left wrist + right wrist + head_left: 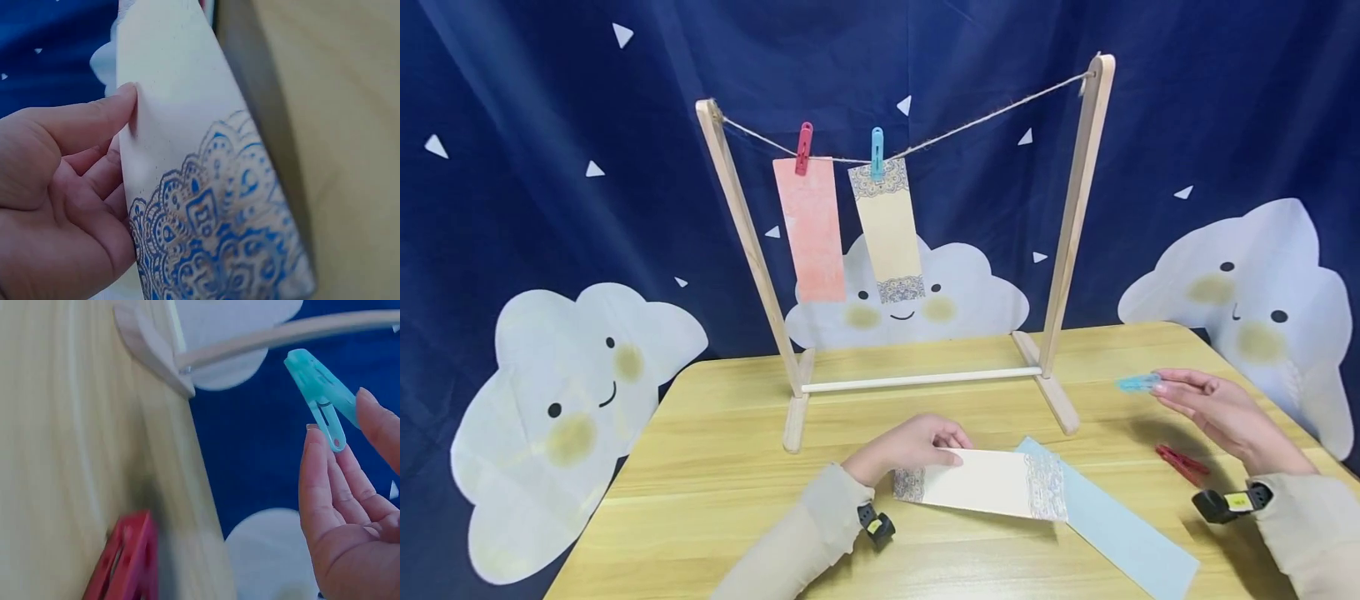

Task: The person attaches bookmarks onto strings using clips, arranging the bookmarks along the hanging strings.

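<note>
My left hand (917,446) pinches the long edge of a cream paper strip (977,482) with blue lace patterns at both ends. In the left wrist view, the thumb lies on the strip's (169,112) front face and the other fingers are partly hidden behind it. A light blue strip (1131,529) lies on the table, its upper part overlapped by the cream one in the head view. Over the table's right side, my right hand (1217,408) holds a light blue clothespin (322,397) by its handle ends, between thumb and fingertips. Below that hand lies a red clothespin (1182,464).
A wooden stand (1075,225) with a sagging string (992,114) rises at the back of the table (700,467). On the string hang a pink strip (812,237) under a red clothespin (803,148) and a patterned cream strip (891,233) under a blue clothespin (877,150).
</note>
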Action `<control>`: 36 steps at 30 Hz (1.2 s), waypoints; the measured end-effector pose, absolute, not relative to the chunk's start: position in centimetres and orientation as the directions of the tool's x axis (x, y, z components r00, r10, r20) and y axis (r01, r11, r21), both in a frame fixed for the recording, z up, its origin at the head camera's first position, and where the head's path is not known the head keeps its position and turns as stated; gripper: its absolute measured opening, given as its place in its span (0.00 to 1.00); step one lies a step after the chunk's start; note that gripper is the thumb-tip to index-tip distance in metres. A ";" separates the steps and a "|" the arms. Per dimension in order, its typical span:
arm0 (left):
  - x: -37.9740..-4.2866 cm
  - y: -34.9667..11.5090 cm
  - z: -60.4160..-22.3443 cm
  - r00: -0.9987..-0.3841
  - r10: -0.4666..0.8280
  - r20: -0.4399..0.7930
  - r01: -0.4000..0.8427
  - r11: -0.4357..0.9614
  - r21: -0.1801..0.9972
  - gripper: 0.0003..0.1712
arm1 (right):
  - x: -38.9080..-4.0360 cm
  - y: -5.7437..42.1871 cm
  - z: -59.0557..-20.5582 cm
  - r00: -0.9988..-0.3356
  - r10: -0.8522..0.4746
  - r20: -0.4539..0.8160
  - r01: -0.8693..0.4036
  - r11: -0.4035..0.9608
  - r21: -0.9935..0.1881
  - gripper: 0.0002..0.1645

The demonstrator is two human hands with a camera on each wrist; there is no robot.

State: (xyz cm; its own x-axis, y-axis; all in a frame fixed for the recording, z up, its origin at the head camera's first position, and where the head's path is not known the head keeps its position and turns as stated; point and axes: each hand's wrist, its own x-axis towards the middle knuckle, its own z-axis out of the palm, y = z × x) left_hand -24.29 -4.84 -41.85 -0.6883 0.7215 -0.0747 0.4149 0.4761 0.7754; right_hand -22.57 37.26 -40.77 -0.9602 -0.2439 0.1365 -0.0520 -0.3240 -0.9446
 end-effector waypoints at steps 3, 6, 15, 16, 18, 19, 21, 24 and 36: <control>-24.6 -5.3 -41.2 -0.715 0.698 -0.036 0.394 0.445 0.804 0.10 | -23.0 35.8 -40.1 -0.948 -0.253 0.191 -0.111 -0.300 -0.947 0.21; -25.0 -5.7 -40.6 -0.754 0.657 0.006 0.354 0.398 0.846 0.10 | -23.2 34.3 -39.3 -0.951 -0.228 0.211 -0.172 -0.180 -0.969 0.19; -25.7 -6.4 -38.5 -0.871 0.480 0.106 0.249 0.245 0.937 0.12 | -24.8 31.2 -35.9 -0.969 -0.090 0.230 -0.243 0.182 -0.953 0.14; -25.8 -6.4 -38.3 -0.884 0.454 0.107 0.235 0.236 0.943 0.12 | -25.0 30.9 -35.4 -0.968 -0.079 0.240 -0.251 0.202 -0.947 0.13; -26.0 -6.4 -38.0 -0.907 0.404 0.117 0.215 0.207 0.955 0.13 | -25.3 30.5 -34.4 -0.968 -0.053 0.244 -0.249 0.247 -0.936 0.10; -26.1 -6.4 -37.8 -0.916 0.382 0.121 0.203 0.183 0.962 0.13 | -25.4 30.3 -34.0 -0.969 -0.043 0.245 -0.247 0.268 -0.931 0.10; -26.3 -6.3 -37.5 -0.929 0.344 0.132 0.189 0.135 0.973 0.12 | -25.6 29.9 -33.0 -0.972 -0.037 0.234 -0.232 0.341 -0.911 0.13; -26.7 -6.2 -37.2 -0.942 0.301 0.147 0.177 0.073 0.982 0.12 | -26.0 29.3 -31.8 -0.972 -0.032 0.234 -0.229 0.373 -0.899 0.15; -27.8 -5.4 -35.9 -0.982 0.114 0.151 0.151 -0.009 0.988 0.14 | -27.7 25.5 -27.2 -0.930 -0.014 0.368 -0.366 0.158 -0.917 0.06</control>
